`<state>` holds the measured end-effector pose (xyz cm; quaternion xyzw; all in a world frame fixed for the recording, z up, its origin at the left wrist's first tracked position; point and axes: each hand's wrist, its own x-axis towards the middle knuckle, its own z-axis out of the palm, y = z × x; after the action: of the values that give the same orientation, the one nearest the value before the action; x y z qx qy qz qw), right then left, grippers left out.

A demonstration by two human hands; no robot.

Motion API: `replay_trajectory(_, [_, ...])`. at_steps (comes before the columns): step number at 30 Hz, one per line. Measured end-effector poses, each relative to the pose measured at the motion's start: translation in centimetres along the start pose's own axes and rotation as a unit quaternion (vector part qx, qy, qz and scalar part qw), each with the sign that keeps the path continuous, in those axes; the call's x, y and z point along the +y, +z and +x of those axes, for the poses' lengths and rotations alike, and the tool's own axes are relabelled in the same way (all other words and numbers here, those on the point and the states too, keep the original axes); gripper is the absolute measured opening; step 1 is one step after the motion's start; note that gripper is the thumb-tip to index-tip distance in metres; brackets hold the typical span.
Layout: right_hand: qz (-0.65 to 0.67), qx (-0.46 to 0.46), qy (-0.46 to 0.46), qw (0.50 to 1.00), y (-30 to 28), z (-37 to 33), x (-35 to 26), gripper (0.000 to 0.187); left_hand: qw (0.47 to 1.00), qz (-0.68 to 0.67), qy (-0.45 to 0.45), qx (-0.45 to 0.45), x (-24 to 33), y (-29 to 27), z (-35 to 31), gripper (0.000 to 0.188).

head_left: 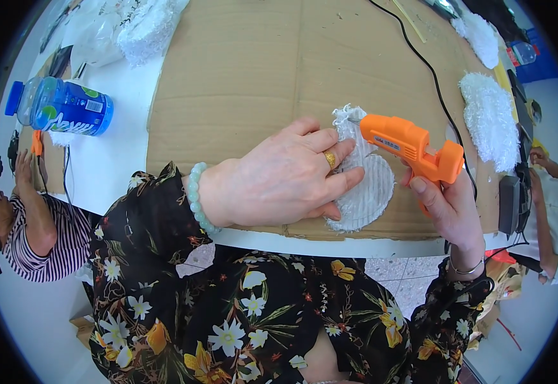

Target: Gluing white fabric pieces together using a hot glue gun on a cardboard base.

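Observation:
A white ribbed piece, shaped like a figure eight with a fuzzy edge, lies on the brown cardboard sheet. My left hand rests across its left side, fingers spread and pressing it from above. An orange hot glue gun is gripped in my right hand. Its nozzle points left and meets the small upper lobe of the piece, where white strands bunch up. Fingers of my right hand are partly hidden behind the gun's handle.
A blue-labelled plastic bottle lies at the left. Fluffy white pieces sit at the right, more white fluff at the upper left. A black cable crosses the cardboard's right side. Another person works at the left; someone's arm shows at the right.

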<state>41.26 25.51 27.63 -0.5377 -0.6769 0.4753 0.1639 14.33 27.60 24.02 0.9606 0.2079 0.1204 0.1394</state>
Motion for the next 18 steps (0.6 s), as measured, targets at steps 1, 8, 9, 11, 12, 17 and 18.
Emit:
replay_trajectory(1, [0.009,0.003,0.005,1.000,0.01,-0.04,0.15,0.035,1.000,0.003,0.003,-0.004,-0.04,0.06,0.01,0.056])
replay_trajectory(8, [-0.019,-0.003,0.020,1.000,-0.60,-0.33,-0.20,0.037,1.000,0.001,0.005,0.005,-0.01,0.18,0.03,0.055])
replay_trajectory(9, [-0.016,0.004,0.012,1.000,-0.58,-0.38,-0.18,0.037,1.000,0.004,0.006,0.006,0.00,0.19,0.02,0.055])
replay_trajectory(11, [-0.014,0.010,0.004,1.000,-0.50,-0.45,-0.05,0.037,1.000,0.006,0.006,0.006,-0.02,0.15,0.03,0.055])
replay_trajectory(12, [-0.008,0.020,-0.012,1.000,-0.43,-0.46,0.10,0.037,1.000,0.001,0.006,0.001,-0.04,0.08,0.05,0.055])
replay_trajectory(17, [0.013,0.048,-0.045,0.998,-0.32,-0.46,0.46,0.037,1.000,-0.007,0.008,-0.001,-0.10,0.15,0.05,0.055])
replay_trajectory(18, [-0.012,0.026,-0.022,0.999,-0.48,-0.35,0.16,0.036,1.000,-0.008,0.008,-0.004,-0.14,0.13,0.08,0.055])
